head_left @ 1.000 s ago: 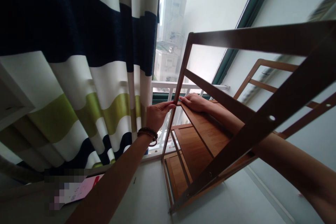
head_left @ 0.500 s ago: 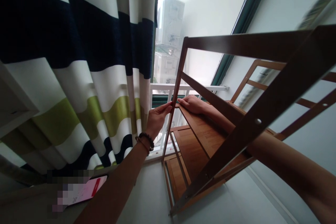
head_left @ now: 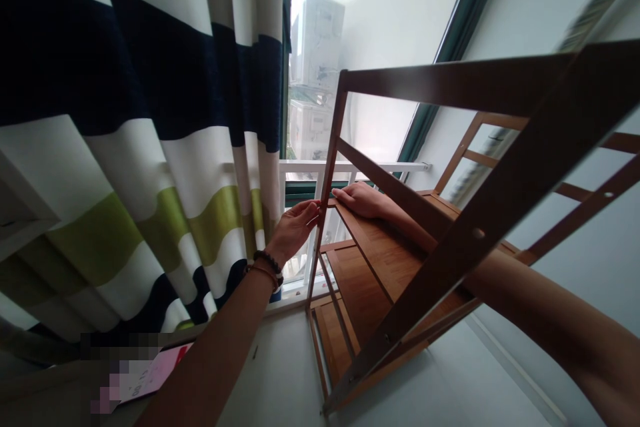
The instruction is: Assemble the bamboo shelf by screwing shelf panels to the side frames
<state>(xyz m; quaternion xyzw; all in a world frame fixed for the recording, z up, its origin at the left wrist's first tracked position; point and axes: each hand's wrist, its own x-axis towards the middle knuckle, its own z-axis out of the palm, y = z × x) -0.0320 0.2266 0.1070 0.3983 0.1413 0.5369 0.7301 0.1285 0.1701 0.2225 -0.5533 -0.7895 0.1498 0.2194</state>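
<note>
A brown wooden shelf rack (head_left: 380, 247) with slanting side frames and several boards stands in front of me. My left hand (head_left: 293, 230) is at the outer side of its far left post. The thumb and fingertips are pinched together there against the post; anything small between them is hidden. My right hand (head_left: 363, 199) reaches through the near side frame and rests on the upper board, its fingers curled over the far edge beside the same post. Screw holes show in the near slanted bar.
Striped curtains (head_left: 190, 147) hang to the left. A window with a white railing (head_left: 400, 167) is behind the rack. A phone with a pink screen (head_left: 155, 373) lies at the lower left, partly behind my left forearm. A white wall (head_left: 590, 233) borders the right.
My left fingers have drawn closer together and the hand sits slightly lower at the post. The whole view has shifted a little; my right hand stays on the board.
</note>
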